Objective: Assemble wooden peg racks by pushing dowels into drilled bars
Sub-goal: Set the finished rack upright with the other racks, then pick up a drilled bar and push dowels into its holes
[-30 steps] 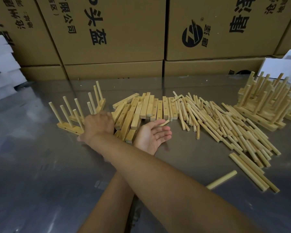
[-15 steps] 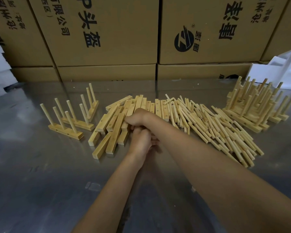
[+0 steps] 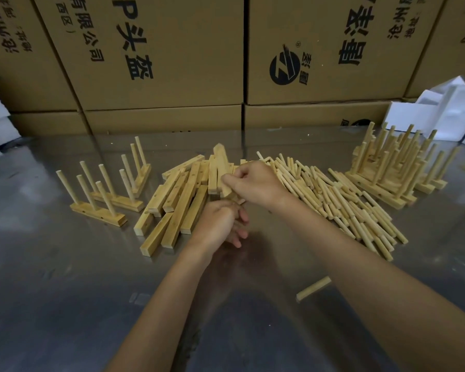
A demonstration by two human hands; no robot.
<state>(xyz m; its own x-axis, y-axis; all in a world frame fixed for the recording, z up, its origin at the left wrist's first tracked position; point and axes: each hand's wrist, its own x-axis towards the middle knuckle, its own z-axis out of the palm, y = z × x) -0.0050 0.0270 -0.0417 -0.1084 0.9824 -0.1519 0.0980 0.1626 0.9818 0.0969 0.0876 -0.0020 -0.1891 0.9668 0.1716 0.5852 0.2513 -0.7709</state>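
Across the top of the frame, your cardboard boxes (image 3: 156, 55) stand closed, contents hidden; one carries a round black logo (image 3: 284, 68) and large black Chinese characters, including 头盔. White foam blocks (image 3: 440, 108) sit at upper right. Mid-frame on the bench (image 3: 51, 291), your right hand (image 3: 255, 183) has its fingers curled round a drilled bar (image 3: 222, 167), tilted up above the heap of bars (image 3: 177, 205). Your left hand (image 3: 220, 224) is just below; whether it holds anything, you cannot tell. Loose dowels (image 3: 333, 200) lie right of centre, finished racks (image 3: 102, 191) left, more racks (image 3: 395, 170) far right. A stray dowel (image 3: 313, 288) lies lower right.
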